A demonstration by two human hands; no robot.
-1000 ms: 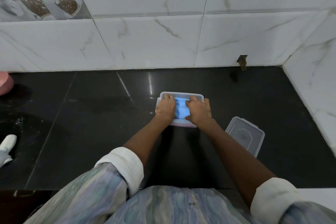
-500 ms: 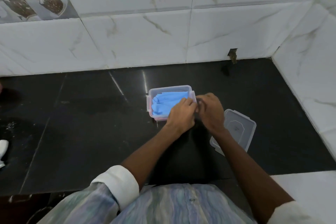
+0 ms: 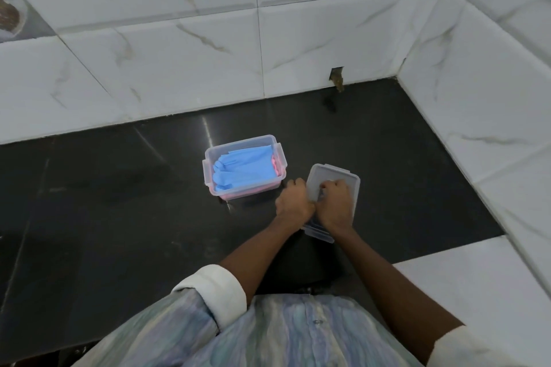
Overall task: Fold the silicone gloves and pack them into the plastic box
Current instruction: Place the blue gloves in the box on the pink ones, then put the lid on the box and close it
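1. On the dark polished surface [image 3: 89,217], in a corner of white marbled wall tiles [image 3: 179,68], stands one clear plastic box [image 3: 244,168], open at the top, with the folded blue silicone gloves [image 3: 247,171] lying inside it.
2. How many gloves are folded in there cannot be counted; they read as one blue stack, with a strip of pink along the box's right and lower inner edges that is too small to identify.
3. One clear lid [image 3: 334,188] lies just right of the box, apart from it, tilted with its near edge toward the person.
4. The middle and near part of the lid are covered by the two hands, so its clips there are mostly hidden.
5. The left hand [image 3: 293,202] sits at the lid's left edge, fingers curled under; whether they actually clasp the edge cannot be told.
6. The right hand [image 3: 335,202] rests on top of the lid, fingers [image 3: 329,186] bent and pressed down against it.
7. The two hands touch each other at the knuckles, and both are clear of the box, which lies to their left and further from the person.
8. Two forearms show, with a rolled white cuff [image 3: 214,292] on the left; the right cuff is cut off by the lower right corner.
9. A small brown chip [image 3: 337,77] in the wall's base is blurred.
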